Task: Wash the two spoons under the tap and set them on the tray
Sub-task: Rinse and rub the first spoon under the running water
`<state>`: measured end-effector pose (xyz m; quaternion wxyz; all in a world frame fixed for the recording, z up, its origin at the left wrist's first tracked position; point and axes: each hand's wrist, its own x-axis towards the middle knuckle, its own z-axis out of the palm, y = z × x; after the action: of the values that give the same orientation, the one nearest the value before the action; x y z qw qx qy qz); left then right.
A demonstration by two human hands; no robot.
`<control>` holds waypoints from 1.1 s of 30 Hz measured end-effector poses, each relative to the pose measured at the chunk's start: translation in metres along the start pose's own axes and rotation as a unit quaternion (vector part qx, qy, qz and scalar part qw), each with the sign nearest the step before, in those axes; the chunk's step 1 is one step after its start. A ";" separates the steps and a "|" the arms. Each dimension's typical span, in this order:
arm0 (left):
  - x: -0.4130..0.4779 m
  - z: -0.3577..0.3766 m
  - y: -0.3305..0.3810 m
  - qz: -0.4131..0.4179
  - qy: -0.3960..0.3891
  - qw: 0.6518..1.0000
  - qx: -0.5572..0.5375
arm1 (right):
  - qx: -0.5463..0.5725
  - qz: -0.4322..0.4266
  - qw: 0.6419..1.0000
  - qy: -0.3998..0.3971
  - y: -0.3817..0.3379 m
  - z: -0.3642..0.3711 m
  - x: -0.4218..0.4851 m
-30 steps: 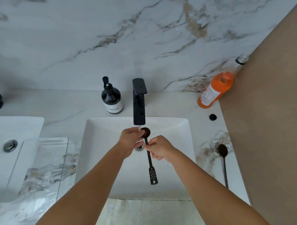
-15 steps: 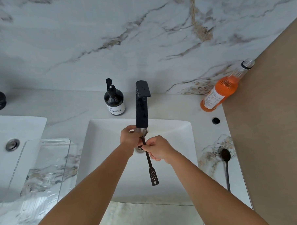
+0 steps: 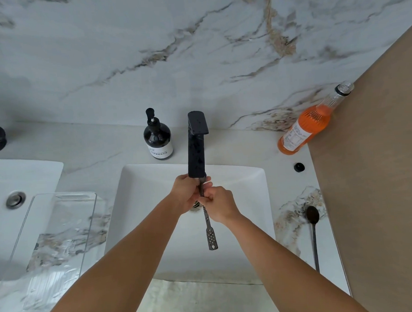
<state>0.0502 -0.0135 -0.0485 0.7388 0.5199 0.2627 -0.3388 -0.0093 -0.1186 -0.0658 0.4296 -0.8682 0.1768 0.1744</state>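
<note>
Over the white sink (image 3: pixel 248 177), both hands hold a dark long-handled spoon (image 3: pixel 210 233) beneath the spout of the black tap (image 3: pixel 196 146). My right hand (image 3: pixel 220 206) is closed around the middle of the handle. My left hand (image 3: pixel 186 192) wraps the upper end, and the spoon's bowl is hidden behind its fingers and the spout. The perforated handle end hangs toward me. A second dark spoon (image 3: pixel 313 224) lies on the counter right of the sink, bowl away from me. A clear glass tray (image 3: pixel 55 235) rests on the counter to the left.
A dark soap pump bottle (image 3: pixel 157 139) stands left of the tap. An orange-liquid bottle (image 3: pixel 307 125) leans at the back right beside a tan wall panel (image 3: pixel 378 172). A small black cap (image 3: pixel 299 167) lies near it. A second basin (image 3: pixel 15 199) with a metal drain sits far left.
The spoon's bowl, visible one second ago, has moved up under the spout and behind my left fingers. Both hands have drawn closer together on the handle.
</note>
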 end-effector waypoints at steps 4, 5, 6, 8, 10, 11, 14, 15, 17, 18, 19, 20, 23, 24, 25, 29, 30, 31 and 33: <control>0.005 -0.003 -0.002 0.004 0.039 0.999 -0.008 | 0.035 0.005 0.999 0.000 -0.002 0.003 -0.001; 0.007 -0.003 -0.004 0.008 0.060 0.998 0.004 | 0.043 0.011 0.999 -0.003 -0.004 0.004 0.000; 0.009 -0.002 -0.005 0.016 0.079 0.997 0.020 | 0.050 0.019 0.999 -0.006 -0.006 0.005 0.001; 0.010 -0.002 -0.005 0.034 0.087 0.994 0.049 | 0.075 0.038 0.996 -0.012 -0.007 0.006 0.002; 0.010 -0.004 -0.001 0.022 0.021 0.999 0.029 | 0.081 0.045 0.996 -0.008 -0.004 0.006 0.001; 0.008 -0.006 0.002 0.006 -0.030 1.000 -0.005 | 0.072 0.041 0.997 -0.006 -0.002 0.006 0.000; 0.008 -0.007 0.007 -0.014 -0.089 0.993 -0.082 | 0.048 0.023 0.999 0.003 0.001 0.004 -0.003; 0.008 -0.006 0.007 -0.007 -0.087 0.993 -0.086 | 0.037 0.016 0.999 0.009 0.001 0.004 -0.004; 0.007 -0.005 0.004 0.019 -0.069 0.995 -0.067 | 0.021 0.004 1.000 0.012 -0.001 0.004 -0.004; 0.007 -0.005 0.002 0.035 -0.054 0.997 -0.050 | 0.023 0.001 1.000 0.010 -0.003 0.004 -0.004; 0.007 -0.005 0.001 0.051 -0.038 0.997 -0.032 | 0.025 0.001 1.000 0.007 -0.005 0.003 -0.004; 0.009 -0.006 0.000 0.065 -0.024 0.998 -0.011 | 0.026 0.004 1.000 0.004 -0.005 0.002 -0.003; 0.012 -0.008 0.000 0.095 0.027 0.985 0.144 | 0.034 0.014 0.999 0.002 -0.003 -0.001 -0.002; 0.013 -0.009 0.000 0.101 0.055 0.965 0.236 | 0.033 0.014 0.999 -0.001 -0.002 -0.001 -0.002; 0.014 -0.011 0.000 0.108 0.083 0.938 0.320 | 0.026 0.010 1.000 -0.006 -0.001 -0.002 -0.003; 0.014 -0.017 -0.001 0.143 0.055 0.905 0.396 | -0.012 -0.004 0.999 -0.030 0.001 -0.004 -0.008; 0.011 -0.017 -0.002 0.124 0.015 0.941 0.315 | -0.025 -0.007 0.999 -0.032 0.001 -0.004 -0.009; 0.008 -0.016 -0.001 0.094 -0.031 0.973 0.210 | -0.036 -0.012 0.999 -0.030 0.001 -0.005 -0.010; 0.006 -0.018 0.001 0.041 -0.097 0.994 0.028 | -0.035 -0.016 0.999 -0.022 0.001 -0.005 -0.012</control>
<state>0.0546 0.0023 -0.0579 0.7590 0.5158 0.1585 -0.3643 -0.0196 -0.1214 -0.0582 0.4058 -0.8811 0.1475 0.1931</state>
